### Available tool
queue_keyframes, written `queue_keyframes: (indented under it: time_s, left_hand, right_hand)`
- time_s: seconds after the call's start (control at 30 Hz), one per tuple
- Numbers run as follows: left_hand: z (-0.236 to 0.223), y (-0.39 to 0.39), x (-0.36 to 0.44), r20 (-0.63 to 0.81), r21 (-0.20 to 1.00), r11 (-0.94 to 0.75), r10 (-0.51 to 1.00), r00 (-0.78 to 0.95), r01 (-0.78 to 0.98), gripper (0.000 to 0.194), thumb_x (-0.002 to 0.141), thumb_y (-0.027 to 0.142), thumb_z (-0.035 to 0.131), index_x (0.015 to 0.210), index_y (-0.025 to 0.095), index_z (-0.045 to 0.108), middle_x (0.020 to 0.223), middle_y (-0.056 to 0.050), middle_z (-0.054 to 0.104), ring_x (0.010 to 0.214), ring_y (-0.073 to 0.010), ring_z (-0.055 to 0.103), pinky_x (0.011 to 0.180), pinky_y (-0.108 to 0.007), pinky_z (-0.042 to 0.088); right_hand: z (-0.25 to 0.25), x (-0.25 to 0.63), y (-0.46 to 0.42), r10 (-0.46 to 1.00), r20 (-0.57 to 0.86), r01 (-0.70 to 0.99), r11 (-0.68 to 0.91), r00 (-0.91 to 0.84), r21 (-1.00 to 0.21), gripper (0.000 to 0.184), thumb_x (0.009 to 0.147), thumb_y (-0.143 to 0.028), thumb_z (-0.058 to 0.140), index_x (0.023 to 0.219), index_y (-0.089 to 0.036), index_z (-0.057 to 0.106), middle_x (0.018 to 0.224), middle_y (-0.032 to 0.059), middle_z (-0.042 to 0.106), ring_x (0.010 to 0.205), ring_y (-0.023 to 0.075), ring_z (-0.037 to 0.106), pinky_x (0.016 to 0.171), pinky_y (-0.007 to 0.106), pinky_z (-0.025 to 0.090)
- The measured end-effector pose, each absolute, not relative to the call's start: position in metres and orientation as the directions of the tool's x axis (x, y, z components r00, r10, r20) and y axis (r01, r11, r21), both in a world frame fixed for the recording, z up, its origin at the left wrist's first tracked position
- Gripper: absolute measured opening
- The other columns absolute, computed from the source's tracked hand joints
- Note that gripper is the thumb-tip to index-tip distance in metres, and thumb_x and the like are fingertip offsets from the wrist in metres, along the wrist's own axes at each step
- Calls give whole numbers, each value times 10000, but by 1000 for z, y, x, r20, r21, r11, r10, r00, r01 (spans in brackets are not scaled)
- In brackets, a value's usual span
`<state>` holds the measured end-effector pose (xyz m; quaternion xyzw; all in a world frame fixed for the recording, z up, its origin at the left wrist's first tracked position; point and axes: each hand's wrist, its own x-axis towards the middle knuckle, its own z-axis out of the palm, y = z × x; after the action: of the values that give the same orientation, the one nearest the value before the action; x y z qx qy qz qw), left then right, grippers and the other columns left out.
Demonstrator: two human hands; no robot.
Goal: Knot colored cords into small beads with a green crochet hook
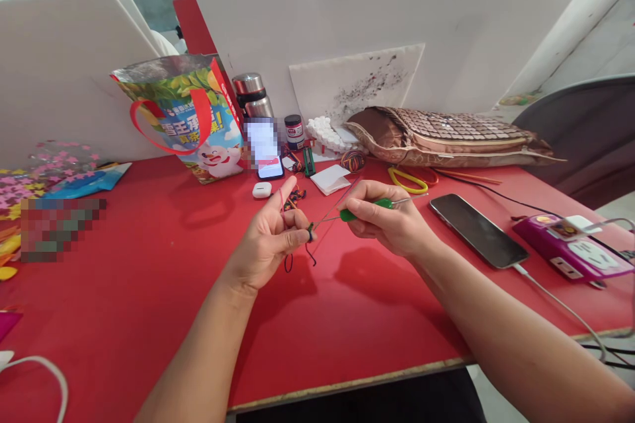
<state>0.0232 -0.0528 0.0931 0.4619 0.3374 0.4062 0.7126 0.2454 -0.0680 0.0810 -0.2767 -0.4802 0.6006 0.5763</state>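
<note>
I see the left hand [268, 238] pinching a small yarn piece [311, 232] mid-frame; the right hand [391, 221], apart from it, grips a green-handled crochet hook [348, 215]. Upper left, I can't make out what the shopping bag [198, 120] holds.

Over the middle of the table [149, 317], left hand [272, 234] with yarn [310, 232] in the fingers, and right hand [380, 215] with a hook [348, 215] just to the right. Farther off, an earbud case [262, 190], then a propped phone [269, 162] before a bottle [253, 96]. Left of these, a bag [198, 119]. Right of the bottle, a jar [294, 131], then a ball of yarn [352, 161], then a cushion [446, 135] by the far board [446, 20]. Right of the right hand, a flat phone [479, 230], with a power strip [580, 251] farther right
</note>
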Motion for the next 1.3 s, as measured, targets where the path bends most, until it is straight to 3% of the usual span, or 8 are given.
queue_keyframes:
  time_s: [0.17, 0.33, 0.47, 0.67, 0.83, 0.97, 1.13, 1.3]
  left_hand:
    - [88, -52, 21, -126, 899, 332, 821, 558, -286, 1325, 680, 164, 985, 1754, 200, 210, 757, 25, 674, 676, -124, 666, 523, -190, 322]
    - [84, -51, 17, -113, 882, 366, 776, 620, -297, 1260, 709, 169, 970, 1744, 169, 251, 739, 3, 693, 645, -129, 643, 496, -200, 306]
    - [85, -53, 22, -99, 887, 352, 775, 624, -297, 1181, 721, 178, 963, 1722, 195, 336, 728, 6, 698, 640, -130, 632, 515, -209, 335]
    - [83, -58, 40, 9, 922, 119, 945, 328, -368, 1140, 709, 150, 954, 1696, 227, 389, 747, 70, 645, 702, -101, 625, 644, -208, 437]
    - [78, -58, 46, 93, 956, -45, 984, 153, -289, 1025, 719, 208, 943, 1635, 237, 482, 752, 73, 674, 738, -116, 639, 783, -271, 502]
    - [74, -58, 46, 108, 972, -82, 988, 107, -218, 983, 762, 261, 927, 1634, 243, 476, 832, 38, 738, 801, -134, 677, 816, -290, 504]
    - [72, -58, 49, 108, 972, -89, 991, 75, -218, 1004, 756, 295, 948, 1638, 264, 471, 956, -13, 783, 1029, -212, 750, 915, -336, 529]
    - [73, -58, 51, 78, 963, -51, 993, 92, -266, 1010, 750, 368, 969, 1632, 271, 486, 931, -10, 775, 964, -204, 755, 839, -305, 528]
  right_hand:
    - [85, 250, -65, 941, 160, -497, -10, -298, -868, 352, 779, -415, 953, 697, -170, 715, 512, -45, 540, 419, 31, 269, 415, 201, 179]
    - [82, 251, -63, 923, 149, -535, -70, -355, -842, 351, 778, -407, 955, 710, -172, 703, 517, -76, 477, 411, 18, 251, 408, 183, 193]
    - [77, 248, -63, 917, 117, -565, -131, -381, -815, 344, 779, -403, 949, 709, -174, 701, 493, -73, 520, 395, 12, 203, 406, 184, 197]
    - [64, 224, -66, 959, 61, -668, -146, -277, -730, 298, 819, -401, 910, 803, -180, 711, 557, -70, 564, 417, 21, 212, 438, 200, 261]
    - [58, 209, -67, 990, 14, -709, -93, -143, -699, 299, 814, -409, 905, 820, -183, 709, 601, -56, 574, 458, 46, 246, 455, 228, 297]
    - [58, 208, -66, 989, -2, -722, -108, -145, -683, 326, 783, -407, 935, 810, -179, 704, 608, -56, 583, 466, 46, 251, 460, 227, 300]
    - [59, 208, -66, 992, -8, -728, -101, -130, -678, 356, 788, -402, 939, 776, -188, 654, 626, -53, 590, 469, 51, 273, 468, 233, 312]
    - [58, 206, -67, 993, -15, -719, -97, -120, -688, 370, 788, -414, 942, 786, -183, 653, 646, -48, 595, 484, 54, 307, 481, 238, 324]
